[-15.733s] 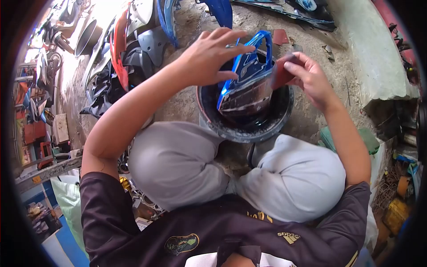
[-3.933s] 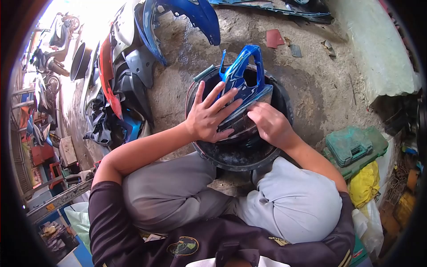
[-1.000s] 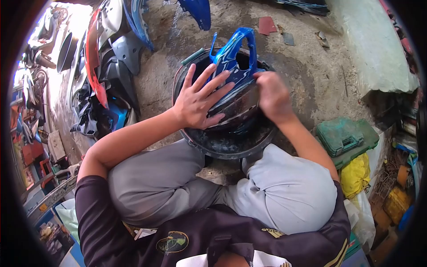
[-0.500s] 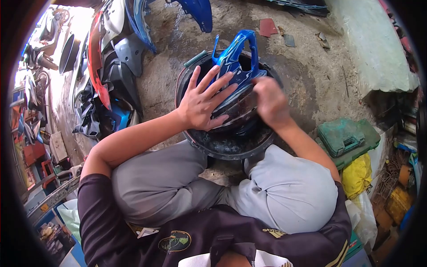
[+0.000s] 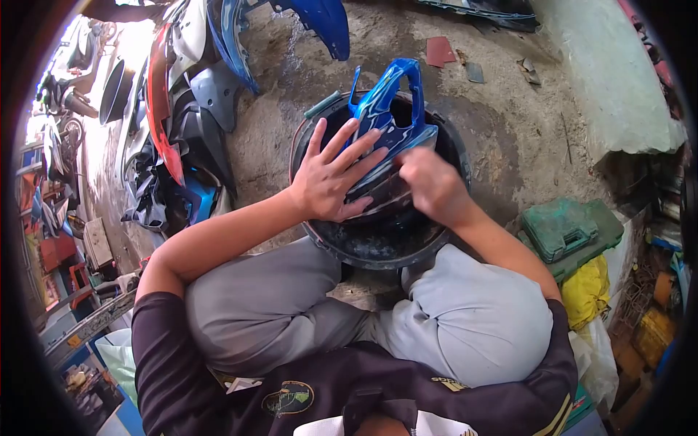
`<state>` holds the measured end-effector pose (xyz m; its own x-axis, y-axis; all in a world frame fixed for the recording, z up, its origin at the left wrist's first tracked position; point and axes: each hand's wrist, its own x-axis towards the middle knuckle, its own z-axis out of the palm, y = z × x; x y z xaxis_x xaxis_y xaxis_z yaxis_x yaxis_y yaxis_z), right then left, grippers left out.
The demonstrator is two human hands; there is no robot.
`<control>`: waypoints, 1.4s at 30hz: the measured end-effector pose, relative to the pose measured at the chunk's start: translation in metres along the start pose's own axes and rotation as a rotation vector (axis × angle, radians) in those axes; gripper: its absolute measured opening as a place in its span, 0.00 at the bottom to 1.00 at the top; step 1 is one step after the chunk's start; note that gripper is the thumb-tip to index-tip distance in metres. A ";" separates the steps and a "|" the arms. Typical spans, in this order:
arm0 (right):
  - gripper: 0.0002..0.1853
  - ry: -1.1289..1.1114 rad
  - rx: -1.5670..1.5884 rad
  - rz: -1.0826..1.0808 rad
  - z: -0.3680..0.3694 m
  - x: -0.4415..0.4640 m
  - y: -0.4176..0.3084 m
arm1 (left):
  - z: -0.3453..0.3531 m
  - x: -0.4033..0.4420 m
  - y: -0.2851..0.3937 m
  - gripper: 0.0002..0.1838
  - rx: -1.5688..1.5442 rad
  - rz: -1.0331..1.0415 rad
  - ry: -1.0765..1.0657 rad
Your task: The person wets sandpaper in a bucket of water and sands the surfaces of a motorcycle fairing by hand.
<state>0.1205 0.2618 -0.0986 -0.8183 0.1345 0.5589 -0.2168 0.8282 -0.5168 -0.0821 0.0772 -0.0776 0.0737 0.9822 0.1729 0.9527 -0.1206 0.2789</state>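
A glossy blue plastic panel with pale streaks and a dark lower section rests tilted in a round black basin in front of my knees. My left hand lies on the panel's left side with its fingers spread. On the right, my right hand is closed against the panel's right part, blurred by motion. Whatever its fingers pinch is hidden beneath them. Dark liquid seems to lie in the basin under the panel.
Red sheet pieces and a small grey piece lie on the concrete beyond the basin. A green case and yellow bag are at right. Left are a red panel and dark parts; a blue panel lies ahead.
Since half a second ago, my right hand has moved down and left along the panel. My left hand stays spread on it. Earlier, my right hand held a reddish sheet above the basin.
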 end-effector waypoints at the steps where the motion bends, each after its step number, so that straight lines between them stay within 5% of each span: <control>1: 0.16 0.031 -0.001 0.067 -0.001 0.000 0.010 | -0.001 -0.001 0.001 0.50 0.017 -0.004 -0.011; 2: 0.17 0.080 0.003 0.216 -0.005 0.000 0.016 | -0.001 -0.001 0.001 0.50 0.015 -0.006 -0.010; 6: 0.17 -0.061 -0.010 -0.036 -0.004 0.001 -0.005 | 0.000 0.001 0.001 0.50 0.005 0.005 0.011; 11: 0.15 0.065 -0.059 0.245 -0.015 0.000 0.021 | 0.000 -0.002 0.000 0.51 -0.019 -0.024 -0.014; 17: 0.15 -0.126 0.061 -0.085 -0.009 0.011 -0.012 | 0.004 0.000 -0.001 0.51 -0.039 0.000 0.025; 22: 0.15 0.064 -0.047 0.212 -0.018 0.005 0.028 | 0.001 -0.002 0.001 0.51 -0.004 -0.009 0.010; 27: 0.14 -0.066 0.036 -0.082 -0.006 0.007 -0.006 | 0.002 0.000 0.000 0.49 0.005 0.015 0.022; 32: 0.13 0.043 -0.100 0.171 -0.019 0.004 0.027 | 0.002 -0.002 0.001 0.49 0.029 0.002 0.000; 39: 0.12 -0.100 -0.022 -0.084 -0.009 0.012 -0.010 | 0.003 -0.001 -0.001 0.50 0.022 0.018 0.034; 42: 0.12 -0.027 -0.051 0.076 -0.015 0.009 0.014 | 0.001 -0.002 0.001 0.50 0.004 -0.010 0.007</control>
<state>0.1177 0.2827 -0.0914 -0.8455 0.1834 0.5014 -0.1271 0.8430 -0.5227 -0.0809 0.0751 -0.0791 0.0621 0.9823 0.1769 0.9544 -0.1103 0.2773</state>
